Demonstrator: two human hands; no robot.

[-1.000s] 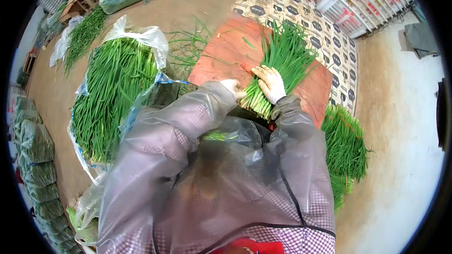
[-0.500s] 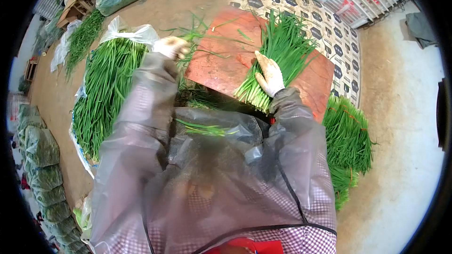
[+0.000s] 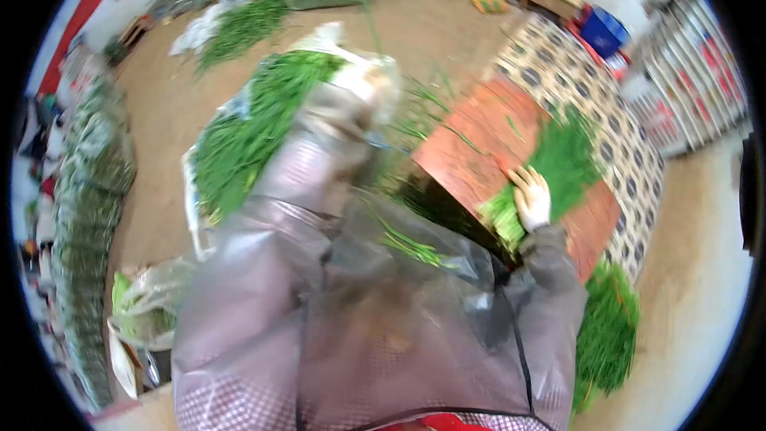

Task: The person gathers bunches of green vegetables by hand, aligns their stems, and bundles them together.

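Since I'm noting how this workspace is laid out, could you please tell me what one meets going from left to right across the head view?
Plastic-wrapped packs → large heap of green stalks → left hand → smaller bunch with the right hand on it → white crates.

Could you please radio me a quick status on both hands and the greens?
Left hand by the white bag, grip blurred. Right hand resting on the greens, red board underneath. Loose stems on the board, clear of that hand.
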